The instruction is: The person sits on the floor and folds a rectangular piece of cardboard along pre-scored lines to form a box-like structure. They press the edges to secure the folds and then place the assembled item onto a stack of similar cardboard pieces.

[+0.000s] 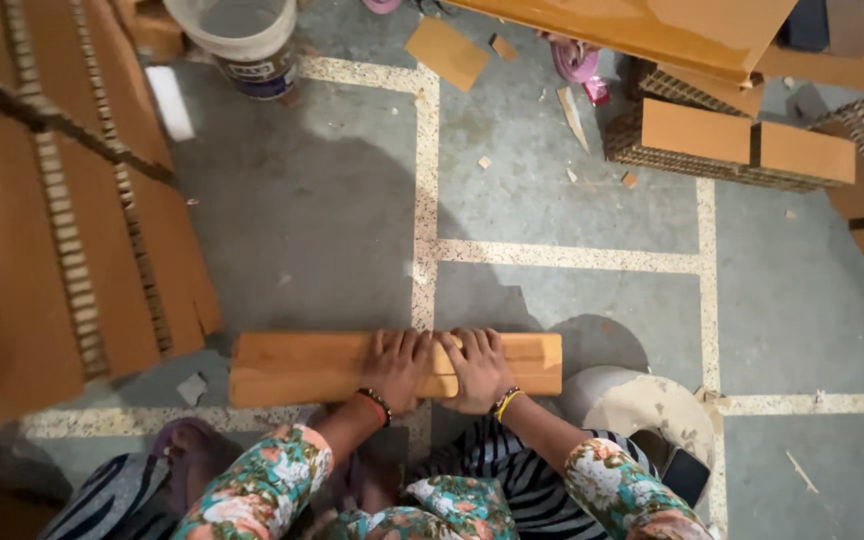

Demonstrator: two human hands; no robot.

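Grey concrete floor (552, 200) with pale speckled inlay lines ran under everything. Nearest, left hand (395, 368) and right hand (476, 368) lay side by side, fingers flat and pressed down on top of long orange-brown board block (302, 368), not wrapped round it. Block lay crosswise on floor before the knees, two layers stacked, smooth faces. White stool (632, 405) just right. Honeycomb cardboard sheets (52, 220) leaned left; cut honeycomb pieces (742, 145) and white bucket (247, 40) farther off
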